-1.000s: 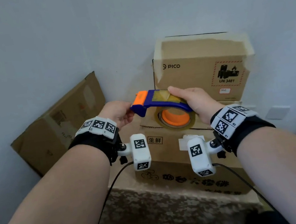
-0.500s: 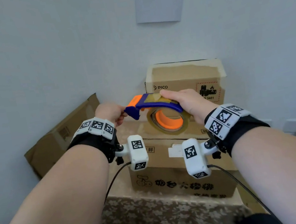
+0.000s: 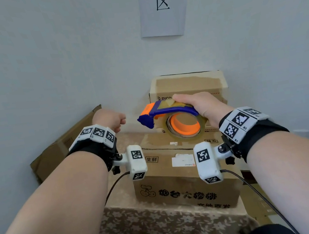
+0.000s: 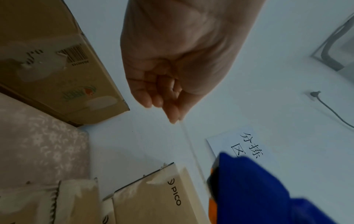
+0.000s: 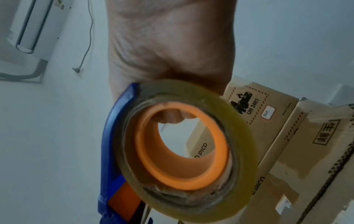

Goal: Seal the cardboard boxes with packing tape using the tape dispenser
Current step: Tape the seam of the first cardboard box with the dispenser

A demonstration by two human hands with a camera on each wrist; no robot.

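Overhead, the right hand (image 3: 200,106) grips the tape dispenser (image 3: 172,120) above the cardboard boxes (image 3: 182,174); the left hand (image 4: 172,63) looks merely fisted (its wrist view shows fingertips pinching a clear tape strand (image 4: 191,150) running to the dispenser).

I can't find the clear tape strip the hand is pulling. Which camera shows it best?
The left wrist view: the thin tape strip runs from the left hand fingertips to the blue dispenser. The head view barely shows it; the right wrist view shows the roll.
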